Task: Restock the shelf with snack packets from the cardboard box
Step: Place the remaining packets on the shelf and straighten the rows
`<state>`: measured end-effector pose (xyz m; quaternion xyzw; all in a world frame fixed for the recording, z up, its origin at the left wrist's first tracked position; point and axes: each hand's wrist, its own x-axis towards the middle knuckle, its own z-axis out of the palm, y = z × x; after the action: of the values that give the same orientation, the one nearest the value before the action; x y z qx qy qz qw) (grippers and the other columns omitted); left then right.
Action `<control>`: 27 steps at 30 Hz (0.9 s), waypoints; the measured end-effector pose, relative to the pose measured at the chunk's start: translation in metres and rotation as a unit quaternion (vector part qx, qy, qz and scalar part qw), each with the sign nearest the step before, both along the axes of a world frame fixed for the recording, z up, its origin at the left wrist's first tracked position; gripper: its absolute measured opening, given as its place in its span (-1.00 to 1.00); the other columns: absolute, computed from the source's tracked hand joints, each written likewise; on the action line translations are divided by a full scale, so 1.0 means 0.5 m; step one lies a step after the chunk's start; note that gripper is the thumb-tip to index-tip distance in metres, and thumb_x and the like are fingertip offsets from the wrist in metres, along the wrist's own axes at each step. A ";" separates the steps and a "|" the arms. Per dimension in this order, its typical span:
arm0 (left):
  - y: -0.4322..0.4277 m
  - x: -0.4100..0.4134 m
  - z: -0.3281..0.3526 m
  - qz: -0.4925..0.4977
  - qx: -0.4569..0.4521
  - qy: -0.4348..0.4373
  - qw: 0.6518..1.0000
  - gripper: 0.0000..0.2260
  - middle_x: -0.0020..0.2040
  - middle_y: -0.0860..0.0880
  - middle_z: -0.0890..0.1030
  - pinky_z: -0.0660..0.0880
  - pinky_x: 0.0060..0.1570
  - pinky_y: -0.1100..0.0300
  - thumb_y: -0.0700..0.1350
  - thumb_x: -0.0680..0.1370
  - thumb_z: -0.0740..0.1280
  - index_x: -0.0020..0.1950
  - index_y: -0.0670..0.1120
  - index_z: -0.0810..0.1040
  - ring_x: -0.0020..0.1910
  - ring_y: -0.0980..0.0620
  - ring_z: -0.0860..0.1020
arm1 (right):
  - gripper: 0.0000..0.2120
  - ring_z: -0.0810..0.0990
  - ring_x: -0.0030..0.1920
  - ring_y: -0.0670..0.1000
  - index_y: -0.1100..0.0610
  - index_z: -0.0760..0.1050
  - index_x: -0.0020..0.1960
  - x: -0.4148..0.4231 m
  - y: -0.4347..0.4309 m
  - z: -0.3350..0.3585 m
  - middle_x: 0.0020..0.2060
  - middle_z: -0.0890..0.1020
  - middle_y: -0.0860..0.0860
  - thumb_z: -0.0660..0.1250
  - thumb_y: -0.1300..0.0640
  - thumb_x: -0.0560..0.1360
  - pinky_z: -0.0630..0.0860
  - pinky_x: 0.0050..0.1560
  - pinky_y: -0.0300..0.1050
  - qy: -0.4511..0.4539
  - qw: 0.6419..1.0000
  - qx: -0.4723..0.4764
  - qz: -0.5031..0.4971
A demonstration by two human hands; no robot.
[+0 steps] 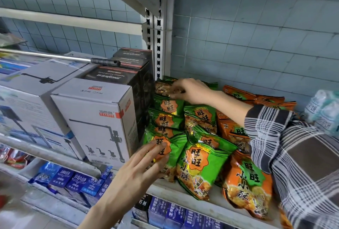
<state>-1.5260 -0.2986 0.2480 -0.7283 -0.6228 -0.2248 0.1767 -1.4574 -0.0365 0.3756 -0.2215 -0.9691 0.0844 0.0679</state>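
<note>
Head view. I log a white box (95, 118) on the shelf (165, 188) as my landmark.
- Green packets (198, 164): stacked just right of the white box.
- Orange packets (247, 183): further right of it.
- Left hand (139, 166): fingers straight, resting flat on the front packet (177, 152), near the white box's front corner.
- Right hand (190, 90): fingers curled, pinching the back packet (163, 87), beyond the white box's rear right corner.

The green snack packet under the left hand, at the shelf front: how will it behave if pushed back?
Probably it gives, not slides stiffly: the green packet looks puffed and creased under the left hand. Its glossy film may slip on neighbouring packets. Being puffed, likely light and crushable.
</note>
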 end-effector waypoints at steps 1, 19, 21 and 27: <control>0.001 0.000 -0.001 -0.001 0.005 -0.002 1.000 -0.64 0.45 -0.05 0.35 0.26 0.37 0.00 0.00 0.57 0.16 0.35 -0.05 0.41 0.44 -0.04 0.27 | -0.75 0.53 0.13 0.02 0.01 0.53 0.14 0.012 0.003 0.005 0.11 0.56 -0.04 0.31 -0.07 0.52 0.49 0.10 0.00 0.038 0.999 -0.019 -0.009; 0.014 0.010 -0.007 -0.003 0.028 -0.046 0.999 -0.67 0.40 -0.05 0.40 0.35 0.33 0.05 -0.03 0.55 0.28 0.29 -0.07 0.41 0.41 -0.04 0.31 | -0.47 0.43 0.24 0.01 0.13 0.36 0.35 0.141 0.048 -0.007 0.29 0.45 0.07 0.42 0.02 0.45 0.39 0.26 -0.13 -0.119 0.968 -0.215 -0.050; 0.014 0.011 -0.006 -0.005 0.033 -0.052 0.998 -0.69 0.40 -0.05 0.40 0.34 0.33 0.06 -0.04 0.56 0.26 0.28 -0.07 0.41 0.42 -0.04 0.31 | -0.44 0.42 0.24 0.03 0.16 0.36 0.36 0.141 0.048 -0.006 0.31 0.44 0.10 0.44 0.01 0.44 0.36 0.25 -0.16 -0.131 0.971 -0.187 -0.073; 0.016 0.022 0.001 -0.001 0.047 -0.068 0.997 -0.73 0.35 -0.11 0.47 0.34 0.32 0.03 -0.07 0.55 0.20 0.23 -0.09 0.43 0.39 -0.09 0.35 | -0.76 0.49 0.14 0.04 -0.06 0.51 -0.07 0.139 0.031 -0.001 -0.03 0.53 -0.11 0.47 -0.11 0.36 0.29 0.19 0.04 -0.025 0.991 -0.055 -0.123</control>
<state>-1.5149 -0.2904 0.2485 -0.7027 -0.6212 -0.3034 0.1679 -1.3881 -0.0210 0.3753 -0.3440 -0.9299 0.1231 0.0412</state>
